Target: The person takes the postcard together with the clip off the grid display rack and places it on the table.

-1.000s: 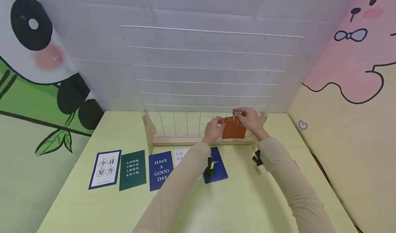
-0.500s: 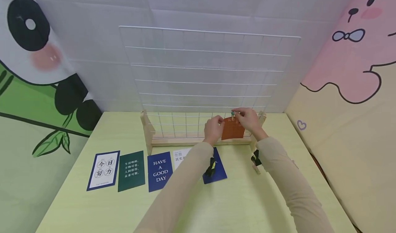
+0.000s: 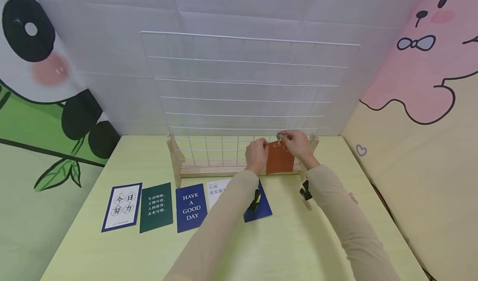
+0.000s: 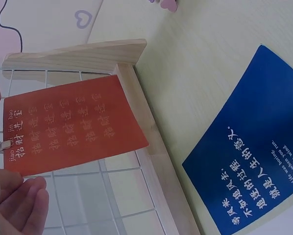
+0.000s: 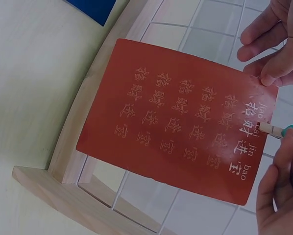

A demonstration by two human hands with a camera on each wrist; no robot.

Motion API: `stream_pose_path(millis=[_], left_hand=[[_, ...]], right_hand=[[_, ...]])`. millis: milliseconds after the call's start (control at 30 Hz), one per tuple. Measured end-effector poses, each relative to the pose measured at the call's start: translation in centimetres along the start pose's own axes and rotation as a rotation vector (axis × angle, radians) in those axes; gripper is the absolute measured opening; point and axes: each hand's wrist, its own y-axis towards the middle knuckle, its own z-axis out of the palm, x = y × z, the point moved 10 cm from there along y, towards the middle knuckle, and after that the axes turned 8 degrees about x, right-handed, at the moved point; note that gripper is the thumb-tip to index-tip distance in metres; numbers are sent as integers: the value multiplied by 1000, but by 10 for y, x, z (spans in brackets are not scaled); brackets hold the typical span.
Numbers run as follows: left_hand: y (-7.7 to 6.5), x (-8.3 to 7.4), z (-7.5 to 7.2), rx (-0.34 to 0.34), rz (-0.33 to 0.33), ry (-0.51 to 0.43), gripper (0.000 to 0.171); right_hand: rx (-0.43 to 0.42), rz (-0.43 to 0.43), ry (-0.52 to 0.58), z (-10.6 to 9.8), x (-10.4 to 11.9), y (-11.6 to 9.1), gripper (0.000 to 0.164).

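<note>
An orange-red card (image 3: pixel 280 160) with Chinese characters lies upright against the lower right of a white wire grid (image 3: pixel 246 37). At its upper left corner my left hand (image 3: pixel 257 154) pinches the card between thumb and fingertips. My right hand (image 3: pixel 297 144) pinches a small wooden clothespin (image 5: pixel 271 129) with a green end, at the middle of the card's top edge. The right wrist view shows the clothespin's jaws over that edge. In the left wrist view only part of the right hand shows, at the left border.
The grid stands in a wooden base (image 3: pixel 209 172). In front lie a white card with blue border (image 3: pixel 122 206), a green card (image 3: pixel 157 208) and several others, partly under the left sleeve. Clothespins (image 3: pixel 307 204) lie near the right sleeve.
The card's lower edge has come down a little, toward the wooden base. Both hands keep their grips at the top edge, and the head view has shifted slightly.
</note>
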Motion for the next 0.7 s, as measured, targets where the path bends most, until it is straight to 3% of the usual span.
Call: stream_pose_path(millis=[300,700], left_hand=[[2,6,3,13,-1,-15,11],[-4,16,-2,-33,15,-153,12]], right_hand=[[-62,6,-13,-1,2,0,22],[-162,-21,74,-6,0,-5,23]])
